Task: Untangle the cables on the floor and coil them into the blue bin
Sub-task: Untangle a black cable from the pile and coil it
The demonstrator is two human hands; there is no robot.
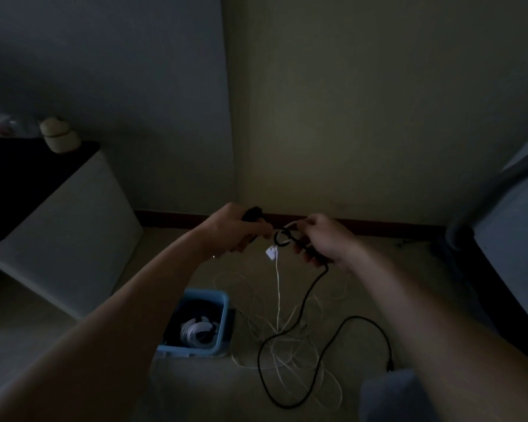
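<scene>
**Step in hand: untangling, partly done**

- Left hand (pixel 241 229): raised at 11 o'clock from the blue bin. Its fingers are curled round the dark plug end (pixel 253 213) of the black cable (pixel 259 363).
- Right hand (pixel 323 239): just beside the left, at its 3 o'clock. It pinches the black cable where the cable forms a small knot-like loop (pixel 282 239) between the two hands, and a white strand passes through that loop.
- White cable (pixel 278 287): hangs from the loop toward 6 o'clock. A white plug (pixel 271 254) dangles just under the hands. The remainder lies in loose, overlapping rings on the floor (pixel 424 284).
- Black cable, remainder: drops from the right hand and runs a wide curve over the white rings. Its far end lies at 4 o'clock from the bin.
- Blue bin (pixel 223 300): stands on the floor at 7 o'clock from the hands and touches the edge of the white rings. A white coil (pixel 195 330) already lies inside, with something dark beneath it that the dim light does not resolve.
- White table (pixel 73 223): at 9 o'clock, with a pale jar (pixel 60 135) on top.

**Judgement:** one cable appears stowed, while two remain crossed.

**Next move calls for:** opening the small loop wide enough to draw either the white plug or the black plug end back through it. Pulling the cables taut would probably tighten the knot. Once the two are separate, each can be wound into a coil and lowered into the bin.
</scene>
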